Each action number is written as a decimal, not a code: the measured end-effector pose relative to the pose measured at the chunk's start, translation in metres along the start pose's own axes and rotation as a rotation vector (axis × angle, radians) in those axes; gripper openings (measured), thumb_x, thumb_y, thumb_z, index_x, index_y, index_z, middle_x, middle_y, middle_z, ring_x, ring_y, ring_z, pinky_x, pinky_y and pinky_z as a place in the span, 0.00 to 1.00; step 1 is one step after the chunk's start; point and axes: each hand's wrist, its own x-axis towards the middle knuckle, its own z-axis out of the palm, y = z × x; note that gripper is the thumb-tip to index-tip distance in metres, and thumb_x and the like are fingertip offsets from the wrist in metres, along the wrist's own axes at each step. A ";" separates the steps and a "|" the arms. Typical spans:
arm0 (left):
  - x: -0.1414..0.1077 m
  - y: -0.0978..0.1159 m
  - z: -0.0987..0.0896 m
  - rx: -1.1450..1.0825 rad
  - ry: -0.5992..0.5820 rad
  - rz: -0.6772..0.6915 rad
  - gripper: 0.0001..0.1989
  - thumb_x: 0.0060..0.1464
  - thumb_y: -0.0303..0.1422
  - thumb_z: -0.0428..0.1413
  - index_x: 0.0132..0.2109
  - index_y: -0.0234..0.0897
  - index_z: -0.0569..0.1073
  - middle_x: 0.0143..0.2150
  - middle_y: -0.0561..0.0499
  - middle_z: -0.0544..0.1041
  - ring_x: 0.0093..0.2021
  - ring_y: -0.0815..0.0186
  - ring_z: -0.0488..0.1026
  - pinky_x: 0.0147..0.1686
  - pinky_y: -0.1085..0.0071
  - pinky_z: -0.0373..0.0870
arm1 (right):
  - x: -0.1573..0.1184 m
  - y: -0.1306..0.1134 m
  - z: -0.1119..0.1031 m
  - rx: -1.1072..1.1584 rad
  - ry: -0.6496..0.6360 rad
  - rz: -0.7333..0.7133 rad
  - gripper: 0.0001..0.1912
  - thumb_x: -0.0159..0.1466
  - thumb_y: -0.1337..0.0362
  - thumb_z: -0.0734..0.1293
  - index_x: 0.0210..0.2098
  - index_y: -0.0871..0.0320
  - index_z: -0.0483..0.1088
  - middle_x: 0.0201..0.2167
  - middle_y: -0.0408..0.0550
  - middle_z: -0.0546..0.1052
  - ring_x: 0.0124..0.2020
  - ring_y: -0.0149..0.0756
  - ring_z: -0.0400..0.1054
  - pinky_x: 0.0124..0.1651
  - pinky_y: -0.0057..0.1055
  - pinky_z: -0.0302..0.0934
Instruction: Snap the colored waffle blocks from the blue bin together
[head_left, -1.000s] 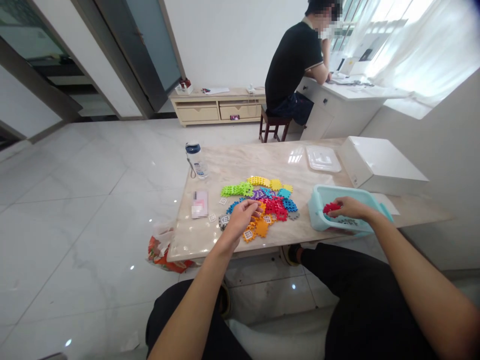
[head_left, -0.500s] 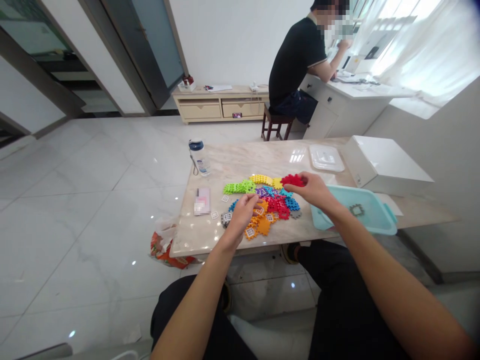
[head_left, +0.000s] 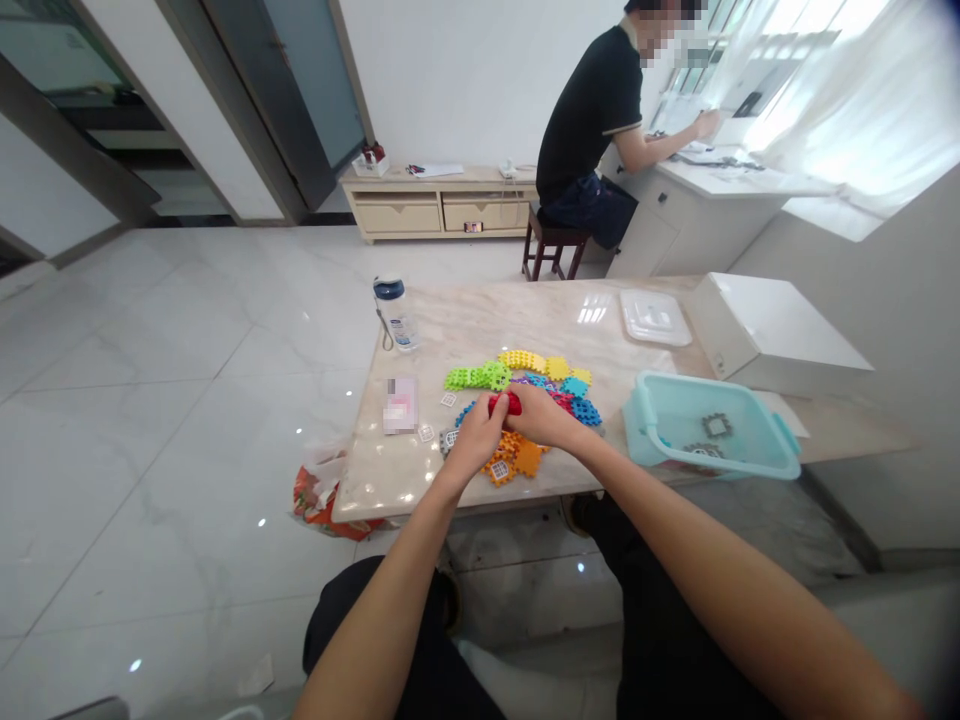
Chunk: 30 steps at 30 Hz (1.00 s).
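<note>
Both my hands meet over the marble tabletop [head_left: 525, 320], and a red interlocking plastic piece [head_left: 504, 404] is pinched between them. My left hand [head_left: 476, 442] grips its near side, and my right hand [head_left: 541, 416] grips its other side. Under and around my hands lies a heap of multicoloured plastic pieces [head_left: 525, 385] in green, yellow, blue and orange. My hands hide part of the heap. A light-blue plastic tub [head_left: 709, 425] with grey pieces in it stands to the right of my hands, apart from them.
A water bottle [head_left: 395, 318] and a blurred pink card [head_left: 400, 405] lie left on the table. Further back are a clear lid [head_left: 655, 318] and a white box [head_left: 772, 335]. A seated person [head_left: 585, 120] works at a white desk [head_left: 712, 190]. A plastic bag [head_left: 319, 495] lies on the floor.
My right hand has moved left from the tub, carrying the red piece over the heap to my left hand. Both hands now hold it. The tub now sits fully in view.
</note>
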 end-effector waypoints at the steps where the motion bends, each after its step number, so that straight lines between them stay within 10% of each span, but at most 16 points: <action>1: 0.002 0.000 -0.001 0.048 0.006 0.033 0.19 0.67 0.52 0.59 0.41 0.40 0.76 0.40 0.46 0.81 0.41 0.58 0.78 0.41 0.67 0.73 | 0.002 0.001 0.001 -0.007 -0.001 -0.010 0.10 0.62 0.72 0.70 0.31 0.56 0.64 0.32 0.46 0.76 0.34 0.35 0.66 0.37 0.30 0.53; 9: 0.010 0.004 -0.017 -0.132 -0.014 0.061 0.22 0.62 0.53 0.64 0.46 0.37 0.79 0.41 0.45 0.83 0.37 0.60 0.78 0.39 0.67 0.73 | 0.008 -0.008 -0.007 0.079 0.004 -0.055 0.10 0.66 0.63 0.73 0.42 0.57 0.68 0.39 0.48 0.78 0.40 0.40 0.72 0.44 0.34 0.64; 17: 0.016 -0.010 -0.020 -0.072 0.059 0.034 0.18 0.61 0.48 0.65 0.42 0.37 0.80 0.39 0.44 0.83 0.40 0.57 0.80 0.40 0.67 0.74 | 0.003 0.003 0.003 -0.114 0.037 -0.365 0.46 0.55 0.64 0.84 0.67 0.56 0.63 0.65 0.62 0.67 0.71 0.58 0.62 0.73 0.56 0.60; 30: 0.010 0.009 -0.016 -0.159 -0.072 0.041 0.16 0.57 0.46 0.66 0.38 0.37 0.80 0.37 0.46 0.83 0.40 0.59 0.80 0.42 0.67 0.74 | 0.003 -0.004 -0.005 -0.172 -0.020 -0.297 0.10 0.65 0.71 0.73 0.44 0.57 0.71 0.45 0.53 0.80 0.47 0.44 0.74 0.51 0.36 0.65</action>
